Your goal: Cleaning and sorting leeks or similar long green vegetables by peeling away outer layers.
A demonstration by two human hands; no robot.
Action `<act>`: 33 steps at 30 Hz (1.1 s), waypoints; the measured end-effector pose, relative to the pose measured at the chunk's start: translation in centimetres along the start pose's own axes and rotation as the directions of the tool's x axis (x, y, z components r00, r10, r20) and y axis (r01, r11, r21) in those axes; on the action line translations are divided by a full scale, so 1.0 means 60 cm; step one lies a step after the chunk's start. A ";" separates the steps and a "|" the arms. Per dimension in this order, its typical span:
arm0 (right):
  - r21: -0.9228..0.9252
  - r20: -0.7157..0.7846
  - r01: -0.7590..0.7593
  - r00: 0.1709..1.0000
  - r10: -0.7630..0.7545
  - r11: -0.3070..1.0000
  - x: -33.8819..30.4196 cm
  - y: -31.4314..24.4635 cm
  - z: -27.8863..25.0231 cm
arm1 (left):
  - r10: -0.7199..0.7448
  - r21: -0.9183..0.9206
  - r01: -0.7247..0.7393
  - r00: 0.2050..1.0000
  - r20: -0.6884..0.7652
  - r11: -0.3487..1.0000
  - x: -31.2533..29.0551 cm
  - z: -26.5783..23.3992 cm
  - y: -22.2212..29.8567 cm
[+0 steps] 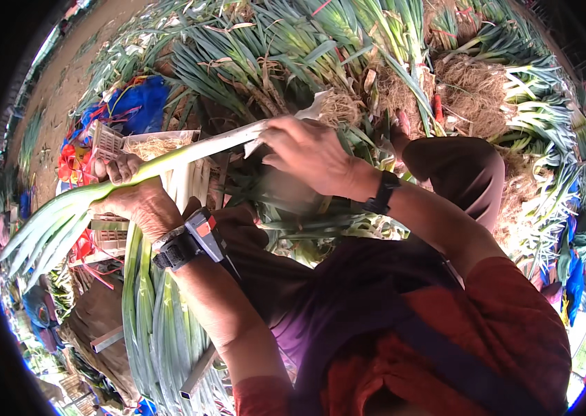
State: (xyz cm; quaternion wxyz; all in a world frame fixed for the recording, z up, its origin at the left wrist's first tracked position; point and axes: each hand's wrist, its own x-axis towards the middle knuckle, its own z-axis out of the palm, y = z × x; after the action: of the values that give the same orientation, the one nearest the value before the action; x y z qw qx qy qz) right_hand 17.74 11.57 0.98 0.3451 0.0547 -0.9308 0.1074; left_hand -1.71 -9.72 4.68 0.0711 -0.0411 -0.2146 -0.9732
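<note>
A long leek (203, 144) lies slanted in front of me, its green leaves fanning out to the left and its white shaft rising to the right. My left hand (133, 203) is closed around it where green turns to white. At the white end, my right hand (313, 154) has its fingers bent around a thin, pale strip of outer skin (252, 147), partly hidden under the fingers. Below my left forearm, a bunch of trimmed leeks (168, 333) rests with white stalks upward and green leaves hanging toward me.
Bundles of leeks (230, 62) with roots cover the ground ahead, and a heap of dry roots (469, 97) lies at right. White plastic crates (107, 142), red ties (74, 163) and a blue bag (142, 104) are at left. A metal frame bar (199, 371) sticks out near my left arm.
</note>
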 end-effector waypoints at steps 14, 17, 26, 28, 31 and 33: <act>0.555 0.507 -0.406 0.857 0.092 0.726 -0.144 0.062 -0.037 | -0.090 -0.113 0.095 0.994 0.056 0.989 0.028 -0.055 0.030; 0.385 0.514 -0.339 0.851 0.106 0.859 -0.174 0.131 -0.041 | -0.015 0.042 0.018 0.999 -0.052 0.999 0.010 -0.021 0.022; 0.608 0.556 -0.586 0.796 0.240 0.536 -0.100 0.214 -0.065 | -0.202 -0.060 0.265 0.846 0.494 0.962 0.020 -0.028 0.028; 0.684 0.619 -0.535 0.785 -0.007 0.496 -0.096 0.194 -0.060 | -0.279 -0.060 0.322 0.887 0.368 0.945 -0.003 -0.030 0.009; 0.588 0.805 -0.509 0.439 -0.398 0.628 -0.008 0.092 -0.053 | -0.308 0.112 0.289 0.925 0.221 0.951 0.001 -0.057 0.025; 0.500 0.857 -0.409 0.357 -0.370 0.763 -0.063 0.067 -0.035 | -0.216 0.362 0.266 0.961 -0.173 0.894 -0.032 0.006 -0.015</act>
State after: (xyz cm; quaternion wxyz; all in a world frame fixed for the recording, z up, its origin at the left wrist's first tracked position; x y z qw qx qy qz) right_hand 21.20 16.06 -0.60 -0.2894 0.2085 -0.8562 0.3737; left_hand 0.04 -8.56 4.43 -0.0300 0.0629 -0.3981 -0.9147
